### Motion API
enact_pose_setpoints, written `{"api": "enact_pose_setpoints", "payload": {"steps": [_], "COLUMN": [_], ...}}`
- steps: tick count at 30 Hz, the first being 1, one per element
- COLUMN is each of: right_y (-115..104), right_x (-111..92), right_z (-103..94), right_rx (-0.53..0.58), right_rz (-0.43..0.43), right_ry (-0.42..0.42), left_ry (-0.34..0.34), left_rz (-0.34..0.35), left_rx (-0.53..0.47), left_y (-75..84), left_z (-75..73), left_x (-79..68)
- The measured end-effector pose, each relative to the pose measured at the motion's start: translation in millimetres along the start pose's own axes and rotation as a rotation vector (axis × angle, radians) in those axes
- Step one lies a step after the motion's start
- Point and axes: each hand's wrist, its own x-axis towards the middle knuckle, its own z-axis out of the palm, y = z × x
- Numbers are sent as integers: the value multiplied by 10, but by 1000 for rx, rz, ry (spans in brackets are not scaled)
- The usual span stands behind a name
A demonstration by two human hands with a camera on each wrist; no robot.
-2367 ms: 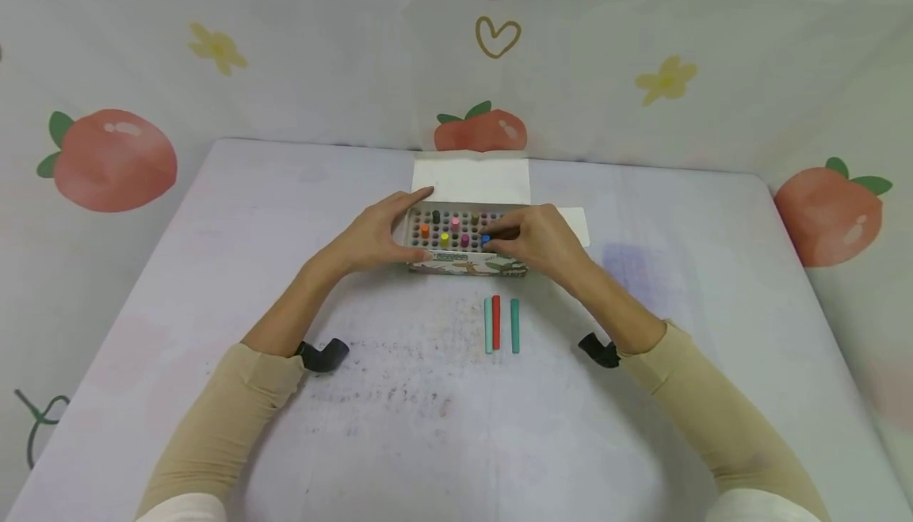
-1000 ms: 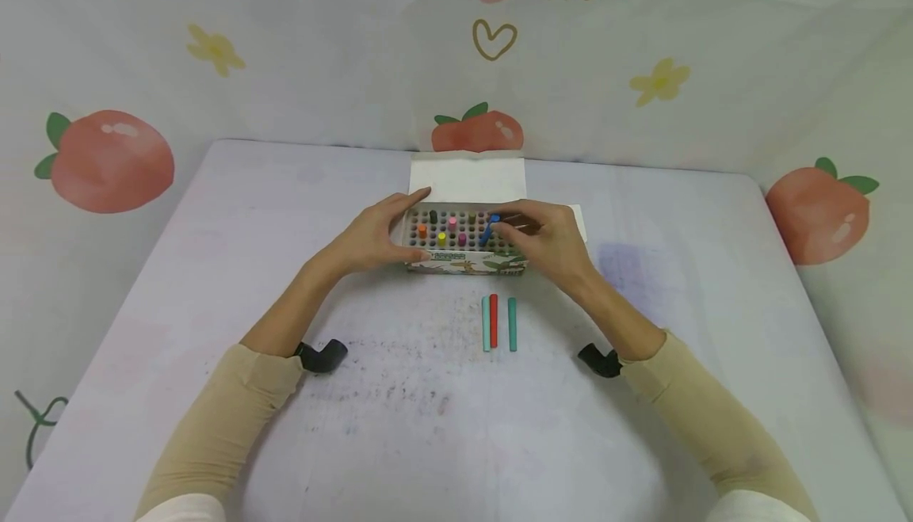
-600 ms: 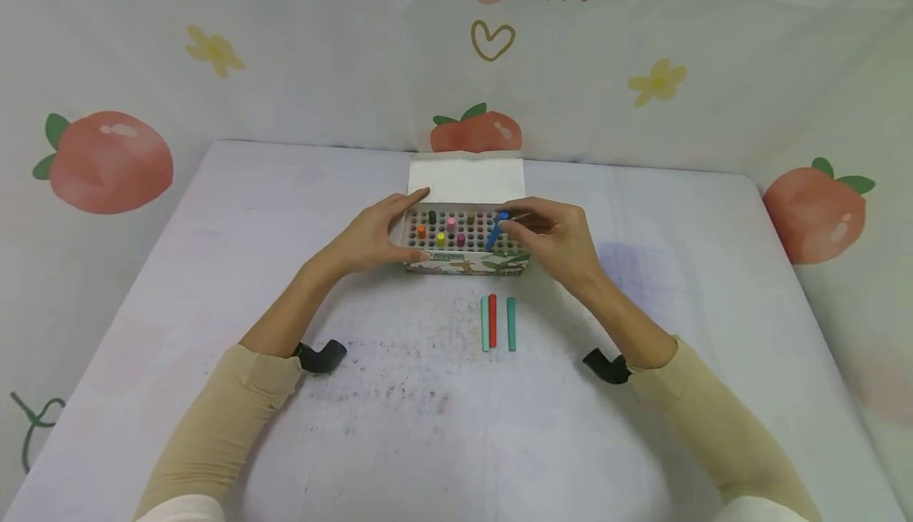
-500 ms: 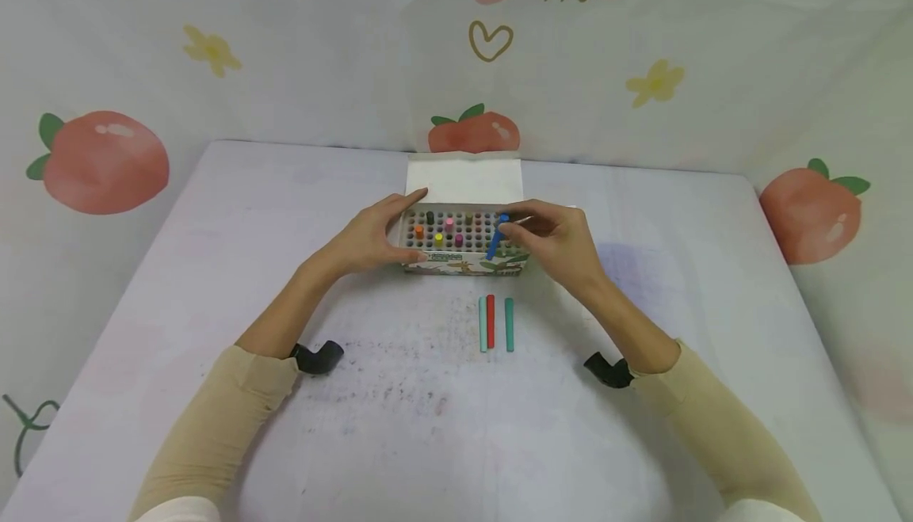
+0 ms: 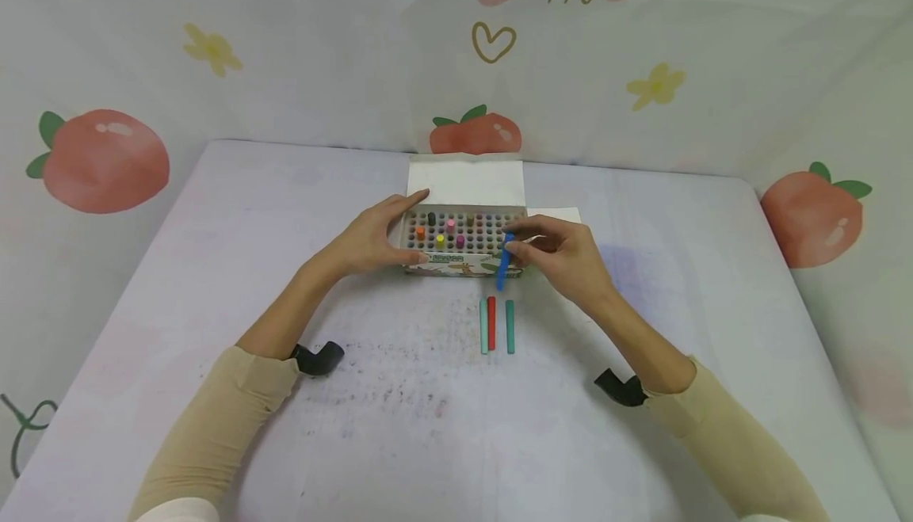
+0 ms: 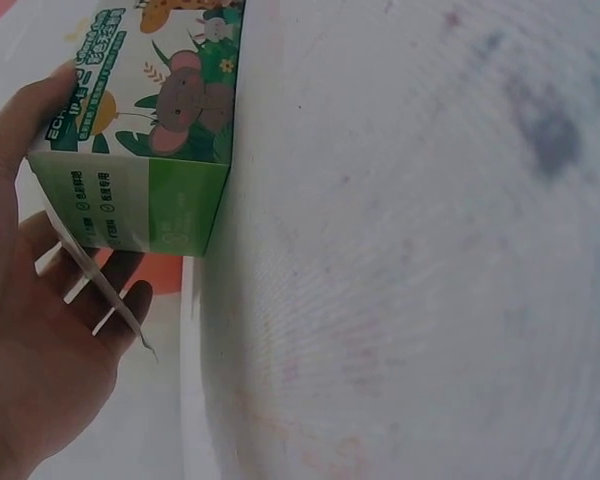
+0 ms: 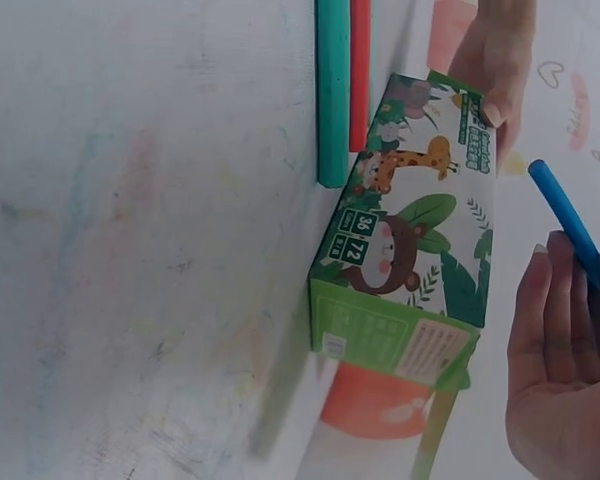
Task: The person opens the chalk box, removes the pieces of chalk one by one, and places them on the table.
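In the head view, a chalk box (image 5: 456,268) stands with its lid (image 5: 465,180) folded back. Several chalk ends, including an orange chalk (image 5: 420,233) and a yellow chalk (image 5: 440,241), poke out of its holed insert. My left hand (image 5: 367,241) grips the box's left end, thumb at the front and a finger along the back. Between thumb and fingertips my right hand (image 5: 571,261) pinches a blue chalk stick (image 5: 502,268), which slants down past the box's front right. The right wrist view shows that blue chalk (image 7: 562,208) raised off the table.
On the table in front of the box lie a mint chalk (image 5: 483,328), a red chalk (image 5: 491,324) and a teal chalk (image 5: 509,327). A white side flap (image 5: 559,214) sticks out at the box's right. A patterned cloth (image 5: 342,70) hangs behind the table.
The right hand has drawn the blue chalk up out of its hole, then moved right and toward the front edge with it. The left hand stays on the box.
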Motion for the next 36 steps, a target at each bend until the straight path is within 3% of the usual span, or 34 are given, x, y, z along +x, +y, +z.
{"api": "enact_pose_setpoints", "payload": {"steps": [18,29,36], "right_y": [100,200,261], "right_x": [-185,-262,-300], "right_z": [-19,22,50], "right_rx": [0,59,34], "right_rz": [171,225,234], "right_ry": [-95,-134,-138], "left_ry": [-10,-12,-17], "left_rz": [-8,-24,-46], "left_rx": [-2,-7,-10], "left_y": [5,28,28], "left_z": [-17,-32,-34], "left_x": [5,18,12]}}
